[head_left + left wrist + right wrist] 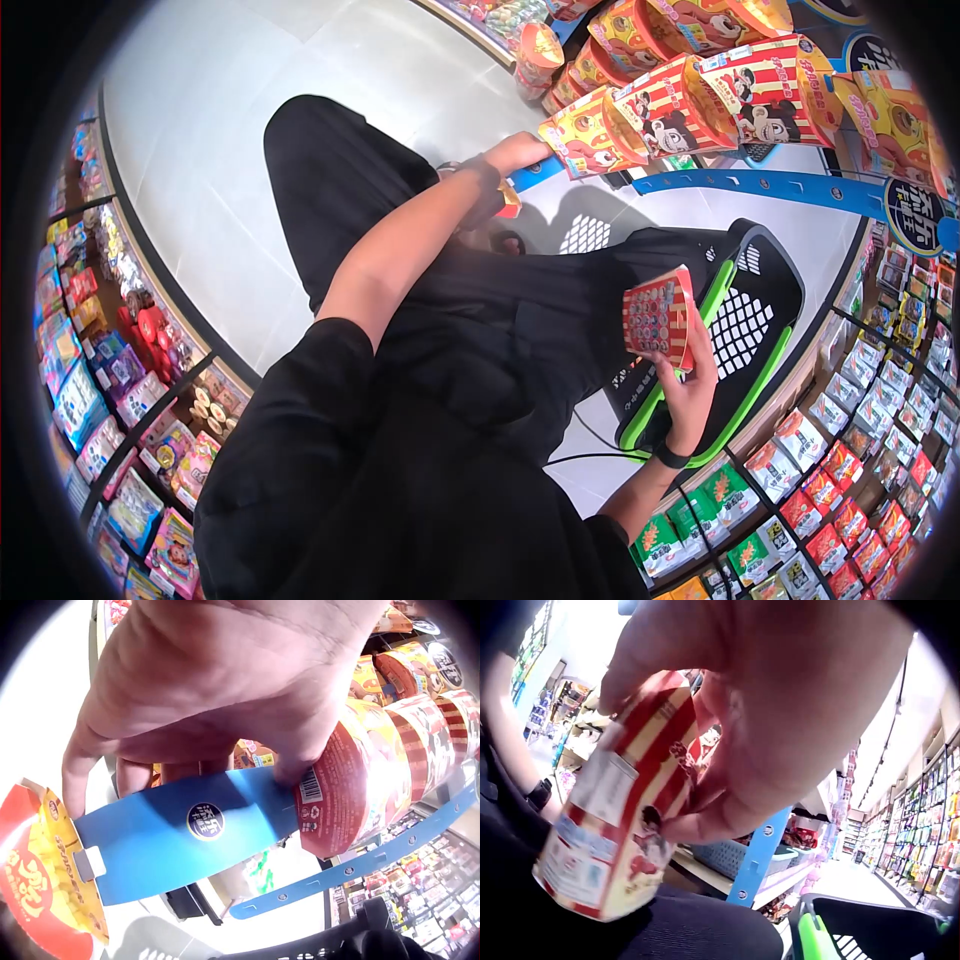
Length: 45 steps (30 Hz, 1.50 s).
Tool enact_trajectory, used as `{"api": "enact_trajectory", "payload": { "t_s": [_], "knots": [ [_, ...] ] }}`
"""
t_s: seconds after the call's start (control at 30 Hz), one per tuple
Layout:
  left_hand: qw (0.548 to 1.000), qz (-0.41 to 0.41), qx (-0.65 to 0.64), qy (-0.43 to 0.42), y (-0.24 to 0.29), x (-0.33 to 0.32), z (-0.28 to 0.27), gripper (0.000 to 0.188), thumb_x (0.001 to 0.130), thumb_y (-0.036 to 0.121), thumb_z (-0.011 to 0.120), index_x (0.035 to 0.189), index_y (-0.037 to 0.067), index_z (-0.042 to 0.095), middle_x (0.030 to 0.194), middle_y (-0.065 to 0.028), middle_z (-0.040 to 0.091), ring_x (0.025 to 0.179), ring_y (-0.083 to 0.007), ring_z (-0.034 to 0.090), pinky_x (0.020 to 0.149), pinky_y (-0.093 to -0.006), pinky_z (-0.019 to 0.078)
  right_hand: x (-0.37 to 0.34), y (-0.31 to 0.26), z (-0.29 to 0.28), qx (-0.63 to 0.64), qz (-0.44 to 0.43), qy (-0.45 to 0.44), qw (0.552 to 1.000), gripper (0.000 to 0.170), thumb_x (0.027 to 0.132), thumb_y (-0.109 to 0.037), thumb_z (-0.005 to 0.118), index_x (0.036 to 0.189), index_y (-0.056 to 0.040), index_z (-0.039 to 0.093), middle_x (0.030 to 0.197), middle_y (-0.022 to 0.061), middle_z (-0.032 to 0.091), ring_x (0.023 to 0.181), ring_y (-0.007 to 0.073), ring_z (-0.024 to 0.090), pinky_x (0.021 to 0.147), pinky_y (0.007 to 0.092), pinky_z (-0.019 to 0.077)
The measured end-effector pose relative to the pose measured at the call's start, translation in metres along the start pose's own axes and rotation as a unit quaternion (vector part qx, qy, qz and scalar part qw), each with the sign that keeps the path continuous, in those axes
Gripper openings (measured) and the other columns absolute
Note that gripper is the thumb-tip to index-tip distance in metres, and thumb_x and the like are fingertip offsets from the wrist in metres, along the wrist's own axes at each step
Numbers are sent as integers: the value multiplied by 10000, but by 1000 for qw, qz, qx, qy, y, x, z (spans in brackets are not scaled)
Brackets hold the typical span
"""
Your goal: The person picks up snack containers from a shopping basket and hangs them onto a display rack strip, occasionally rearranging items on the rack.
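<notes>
My left hand (518, 152) grips a blue strip (180, 825); in the left wrist view the left hand (225, 682) has its thumb at the front by a red cup-shaped pack (341, 791), its other fingers partly hidden behind the strip. A yellow and red pack (56, 870) hangs at the strip's other end. Over the lap, my right hand (688, 385) holds a red and cream striped snack pack (658, 318). Seen from the right wrist, the right hand (780, 712) pinches this striped pack (619, 817) around its upper part, which is tilted.
Rows of cup-shaped packs (745, 95) hang at the upper right above a second blue strip (760, 186). A black basket with green handles (740, 330) stands on the floor right of the legs. Stocked shelves line the left (140, 400) and lower right (840, 480).
</notes>
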<state>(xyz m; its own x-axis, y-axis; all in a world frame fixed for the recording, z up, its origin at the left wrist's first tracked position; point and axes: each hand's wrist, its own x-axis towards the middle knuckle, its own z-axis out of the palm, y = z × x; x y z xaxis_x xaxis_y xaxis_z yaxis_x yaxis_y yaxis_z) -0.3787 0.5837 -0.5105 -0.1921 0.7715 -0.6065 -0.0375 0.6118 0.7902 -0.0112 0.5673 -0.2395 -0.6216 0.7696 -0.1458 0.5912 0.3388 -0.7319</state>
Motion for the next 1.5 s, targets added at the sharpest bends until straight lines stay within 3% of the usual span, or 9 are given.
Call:
{"api": "enact_trajectory", "payload": {
  "t_s": [0.13,0.37,0.6,0.8,0.87,1.03,1.3,1.43,1.5],
  "knots": [
    [1000,16,-9,-4,4,-18,3,587,849,432,560,1055,-116,608,920,-128,653,772,-174,597,697,-289,476,16,-11,23,110,2,-15,994,822,591,-168,812,1317,1,467,1165,144,502,1116,289,532,981,371,404],
    [999,35,-26,0,-14,-15,19,494,822,378,584,1003,-75,654,866,-130,680,766,-198,641,711,-309,493,36,2,68,185,-34,-99,977,841,581,-220,859,1258,-17,402,1333,221,450,1230,308,484,1015,369,387],
    [990,31,-135,-8,-2,-31,21,489,849,403,592,1015,-51,666,870,-77,680,755,-143,637,691,-298,495,59,-35,71,-40,-173,-213,961,825,636,-223,804,1285,-6,344,1239,216,503,1132,351,536,999,360,404],
    [992,29,-122,-6,-13,-11,19,463,871,369,573,1062,-47,645,876,-78,682,717,-125,637,658,-275,496,91,-37,58,48,-19,-308,950,706,679,-148,808,1214,-20,366,1164,143,506,1095,209,525,958,321,421],
    [990,21,-142,-15,-14,-13,19,446,875,360,567,1053,-40,651,883,-83,685,726,-129,646,661,-278,502,107,-36,71,166,-28,-263,950,674,702,-136,812,1179,-21,351,1117,129,511,1077,151,506,934,306,432],
    [980,30,-183,-70,6,-28,15,384,901,282,519,1097,-27,636,940,-93,688,763,-147,661,686,-281,523,137,-12,135,-35,-48,-160,985,736,640,-396,849,1067,0,400,1029,175,543,964,248,565,836,350,471],
    [972,-7,-212,-97,-2,-25,7,348,920,335,460,1097,81,621,976,-22,664,791,-113,615,716,-257,489,175,7,164,-25,208,-40,977,1038,585,-481,863,1253,130,355,1130,261,559,998,260,608,836,315,500],
    [966,-29,-227,-124,-1,-29,7,384,932,394,443,1123,108,616,988,-11,665,844,-110,608,757,-268,468,176,25,180,116,156,33,980,1073,580,-470,873,1246,172,329,1151,267,552,1040,270,595,865,318,492],
    [964,-38,-230,-125,7,-45,7,396,939,417,425,1125,120,611,993,-1,662,863,-105,600,771,-264,455,176,28,189,8,144,49,988,1100,569,-416,894,1290,149,284,1200,265,513,1092,279,561,918,356,468]
  ]
}}
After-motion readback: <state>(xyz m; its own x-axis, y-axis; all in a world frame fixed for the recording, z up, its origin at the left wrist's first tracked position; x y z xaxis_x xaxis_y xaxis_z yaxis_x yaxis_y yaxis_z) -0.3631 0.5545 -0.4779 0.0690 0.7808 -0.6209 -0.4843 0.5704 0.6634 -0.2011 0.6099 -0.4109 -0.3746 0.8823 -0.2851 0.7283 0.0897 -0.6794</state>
